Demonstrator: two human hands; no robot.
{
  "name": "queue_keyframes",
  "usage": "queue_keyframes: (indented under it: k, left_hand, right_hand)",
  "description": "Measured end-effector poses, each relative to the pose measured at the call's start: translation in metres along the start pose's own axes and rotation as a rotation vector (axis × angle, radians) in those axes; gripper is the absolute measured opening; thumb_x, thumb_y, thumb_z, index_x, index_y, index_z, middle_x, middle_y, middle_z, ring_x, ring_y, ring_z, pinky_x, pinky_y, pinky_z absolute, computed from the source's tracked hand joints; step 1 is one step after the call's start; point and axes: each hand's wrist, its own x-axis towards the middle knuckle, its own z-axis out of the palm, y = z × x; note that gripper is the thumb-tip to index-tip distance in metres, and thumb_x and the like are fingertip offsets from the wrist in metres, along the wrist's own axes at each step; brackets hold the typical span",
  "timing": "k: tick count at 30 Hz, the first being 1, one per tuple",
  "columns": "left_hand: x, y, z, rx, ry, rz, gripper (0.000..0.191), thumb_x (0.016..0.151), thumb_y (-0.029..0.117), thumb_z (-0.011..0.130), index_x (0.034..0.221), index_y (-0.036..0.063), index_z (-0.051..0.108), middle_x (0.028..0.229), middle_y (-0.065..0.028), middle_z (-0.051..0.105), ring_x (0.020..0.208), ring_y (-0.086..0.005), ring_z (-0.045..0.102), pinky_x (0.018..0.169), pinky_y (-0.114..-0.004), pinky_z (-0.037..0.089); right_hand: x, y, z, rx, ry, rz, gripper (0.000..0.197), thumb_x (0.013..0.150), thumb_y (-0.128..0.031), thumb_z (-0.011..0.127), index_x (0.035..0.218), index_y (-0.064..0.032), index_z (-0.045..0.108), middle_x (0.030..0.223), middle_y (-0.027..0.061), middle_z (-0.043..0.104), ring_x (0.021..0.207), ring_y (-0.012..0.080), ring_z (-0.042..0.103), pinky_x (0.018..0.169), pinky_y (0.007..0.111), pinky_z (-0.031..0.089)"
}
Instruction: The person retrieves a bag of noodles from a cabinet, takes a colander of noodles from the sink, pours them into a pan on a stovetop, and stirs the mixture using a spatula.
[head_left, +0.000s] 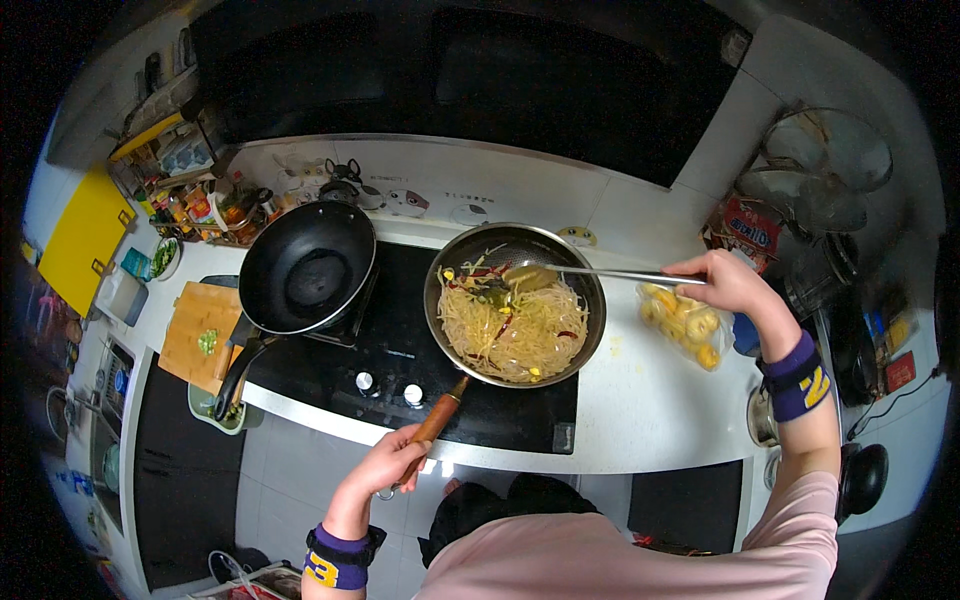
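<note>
My left hand (391, 459) grips the wooden handle (436, 420) of a steel frying pan (596, 330) over the right side of the hob. Pale, thin strands of food (517, 337), mixed with yellow pieces and red chillies, fill much of the pan. In my right hand (726, 281) is the long metal handle of a cooking spatula (615, 273). Its head rests at the food's far edge, partly hidden by strands. Near that hand, a clear plastic bag of yellow, round produce (686, 322) lies on the white counter (667, 405).
A black wok (315, 270) sits on the left burner, its handle jutting towards me. Left of it are a wooden cutting board (191, 322) with chopped green pieces, a knife (234, 341) and a green bin (225, 416). Seasoning bottles (202, 206) crowd the back left corner.
</note>
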Motion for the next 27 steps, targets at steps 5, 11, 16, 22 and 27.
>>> queue_keyframes:
  k: [5, 11, 16, 22, 27]
  left_hand:
    - [-0.002, -0.003, -0.001, -0.005, 0.008, -0.026, 0.028, 0.095, 0.019, 0.049, 0.118, 0.003, 0.053, 0.068, 0.0008, 0.054, 0.042, -0.0101, 0.053, 0.038, -0.023, 0.042]
    - [-0.001, -0.005, -0.002, -0.006, -0.006, 0.004, 0.027, 0.095, 0.019, 0.051, 0.115, 0.0032, 0.054, 0.067, 0.0012, 0.054, 0.042, -0.0098, 0.054, 0.038, -0.023, 0.042]
    - [0.001, -0.008, -0.004, -0.002, 0.001, -0.014, 0.027, 0.094, 0.019, 0.051, 0.116, 0.0033, 0.054, 0.067, 0.0006, 0.054, 0.042, -0.0107, 0.054, 0.037, -0.024, 0.042]
    - [-0.002, -0.001, 0.001, 0.006, 0.013, 0.009, 0.023, 0.094, 0.02, 0.051, 0.11, 0.0034, 0.054, 0.067, 0.0002, 0.054, 0.042, -0.0117, 0.054, 0.037, -0.025, 0.042]
    - [-0.002, 0.0, 0.002, 0.021, 0.0, 0.012, 0.019, 0.095, 0.019, 0.05, 0.106, 0.0042, 0.053, 0.068, -0.0009, 0.056, 0.044, -0.0117, 0.054, 0.038, -0.025, 0.042]
  right_hand:
    - [0.061, -0.012, 0.004, 0.038, -0.094, 0.254, 0.035, 0.085, -0.023, 0.067, 0.118, -0.0096, 0.068, 0.085, 0.0128, 0.072, 0.067, 0.0215, 0.068, 0.07, 0.033, 0.054]
    - [0.106, -0.049, 0.007, 0.167, -0.193, 0.122, 0.034, 0.087, -0.025, 0.067, 0.119, -0.0116, 0.069, 0.077, 0.0078, 0.071, 0.063, 0.0132, 0.065, 0.062, 0.031, 0.052]
    - [0.074, -0.094, -0.002, 0.019, -0.168, -0.227, 0.032, 0.083, -0.022, 0.07, 0.115, -0.0214, 0.071, 0.081, 0.0086, 0.072, 0.068, 0.0207, 0.067, 0.063, 0.035, 0.052]
    - [-0.003, -0.103, -0.01, -0.288, -0.025, -0.275, 0.038, 0.076, -0.015, 0.071, 0.11, -0.0314, 0.072, 0.082, 0.006, 0.068, 0.074, 0.0292, 0.065, 0.064, 0.041, 0.051]
    - [-0.057, -0.076, -0.028, -0.293, 0.031, -0.101, 0.041, 0.071, -0.012, 0.073, 0.11, -0.0268, 0.073, 0.081, 0.0084, 0.066, 0.072, 0.0304, 0.062, 0.065, 0.041, 0.05]
